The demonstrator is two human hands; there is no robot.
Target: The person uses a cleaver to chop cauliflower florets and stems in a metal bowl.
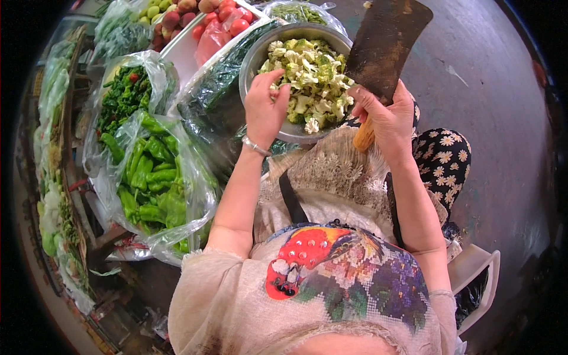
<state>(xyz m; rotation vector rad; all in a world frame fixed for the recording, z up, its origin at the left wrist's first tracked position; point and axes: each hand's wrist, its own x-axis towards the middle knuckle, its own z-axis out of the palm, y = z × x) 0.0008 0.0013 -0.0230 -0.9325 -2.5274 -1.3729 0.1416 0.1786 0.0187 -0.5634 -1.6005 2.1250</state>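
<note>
A round metal basin (247,57) stands before me, holding cut cauliflower and broccoli florets (306,80). My right hand (384,113) holds a large cleaver with a dark, stained blade (386,44) that points up and away from me. Its wooden handle (364,136) juts out below the palm, over my lap. The blade stands at the basin's right rim. My left hand (268,104) is raised over the basin's left side with its fingers bent and apart; no item shows in it. A bracelet circles that wrist.
Left of the basin are plastic bags of green peppers (153,177) and of dark leafy greens (126,95). Beyond stand a white foam box (179,53), tomatoes (239,26), peaches (171,20) and a bag of green beans (297,13). A white plastic container (490,275) is at the lower right.
</note>
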